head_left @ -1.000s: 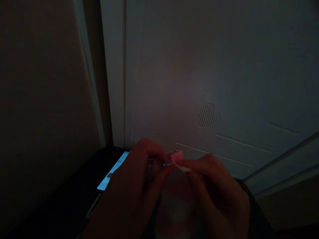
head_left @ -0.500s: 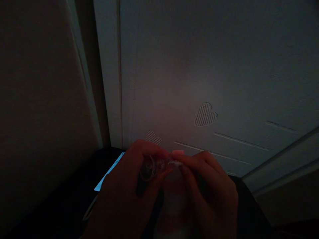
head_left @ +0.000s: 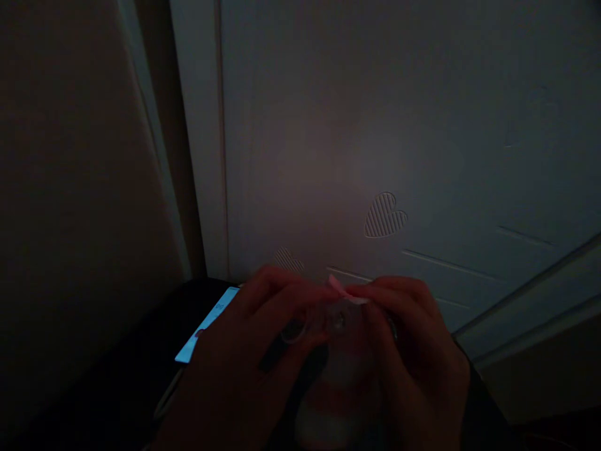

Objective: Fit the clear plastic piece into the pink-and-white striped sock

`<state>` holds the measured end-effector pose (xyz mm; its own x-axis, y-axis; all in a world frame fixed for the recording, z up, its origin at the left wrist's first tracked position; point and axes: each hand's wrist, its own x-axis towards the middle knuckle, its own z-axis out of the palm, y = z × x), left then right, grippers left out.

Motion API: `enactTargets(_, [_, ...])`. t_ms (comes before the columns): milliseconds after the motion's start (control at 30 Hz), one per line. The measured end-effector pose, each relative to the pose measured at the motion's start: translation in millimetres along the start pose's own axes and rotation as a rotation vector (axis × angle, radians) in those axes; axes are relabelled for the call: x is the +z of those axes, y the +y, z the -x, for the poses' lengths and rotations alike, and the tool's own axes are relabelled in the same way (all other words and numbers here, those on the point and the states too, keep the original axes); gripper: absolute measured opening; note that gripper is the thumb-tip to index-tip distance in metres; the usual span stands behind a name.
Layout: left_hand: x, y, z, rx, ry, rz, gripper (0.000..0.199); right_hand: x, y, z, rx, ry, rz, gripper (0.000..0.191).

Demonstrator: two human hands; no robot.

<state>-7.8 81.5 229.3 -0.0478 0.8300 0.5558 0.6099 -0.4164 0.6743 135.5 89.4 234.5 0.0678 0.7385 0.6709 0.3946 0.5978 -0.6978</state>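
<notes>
Centrally: pink-and-white scrap (head_left: 339, 288), slanting down rightward, pinched in my right hand (head_left: 417, 344); my left hand (head_left: 246, 335) curled beside, grip unclear.

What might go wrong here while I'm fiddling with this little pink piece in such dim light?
Your right hand seems to have only a fingertip grip on the pink piece, so it might slip. In this dim light, a dropped piece could be hard to find. The lit phone shows beside your left hand, which might nudge it.
</notes>
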Motion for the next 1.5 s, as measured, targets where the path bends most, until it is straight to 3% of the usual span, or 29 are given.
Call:
enactTargets(267, [-5.7,2.7,0.0,-0.128,0.066,0.015,0.02,-3.8,-1.8,-5.9,0.054,-0.258,-0.149,0.02])
enactTargets(500, [-7.0,4.1,-1.0,-0.144,0.015,0.063,0.021,-8.0,0.3,-5.4,0.132,-0.266,-0.245,0.029])
enactTargets(700, [1.2,1.5,1.4,-0.103,0.021,0.024,0.017,-7.2,2.4,-4.4,0.242,-0.228,-0.196,0.008])
enactTargets(833, [2.1,2.8,2.9,-0.103,0.032,0.002,0.018,-5.8,3.1,-4.6,0.27,-0.287,-0.2,0.007])
enactTargets(967, [-1.7,7.4,1.1,-0.098,0.02,0.031,0.016,-6.8,3.7,-5.1,0.249,-0.339,-0.214,0.009])
enactTargets(1267, [1.8,4.3,-0.8,0.049,-0.039,-0.002,0.022,-15.5,13.0,-13.3,0.099,-0.476,-0.177,0.014])
enactTargets(1367, [4.3,0.9,0.9,0.072,-0.021,-0.003,0.019,-16.3,13.9,-14.1,0.086,-0.482,-0.144,0.015])
enactTargets(1400, [4.4,0.8,0.8,0.133,0.045,0.026,0.018,-16.4,13.7,-13.8,0.093,-0.479,-0.134,0.016])
enactTargets(1500, [3.2,3.7,-0.5,0.057,-0.091,0.016,0.025,-16.5,12.4,-12.0,0.096,-0.488,-0.14,0.016])
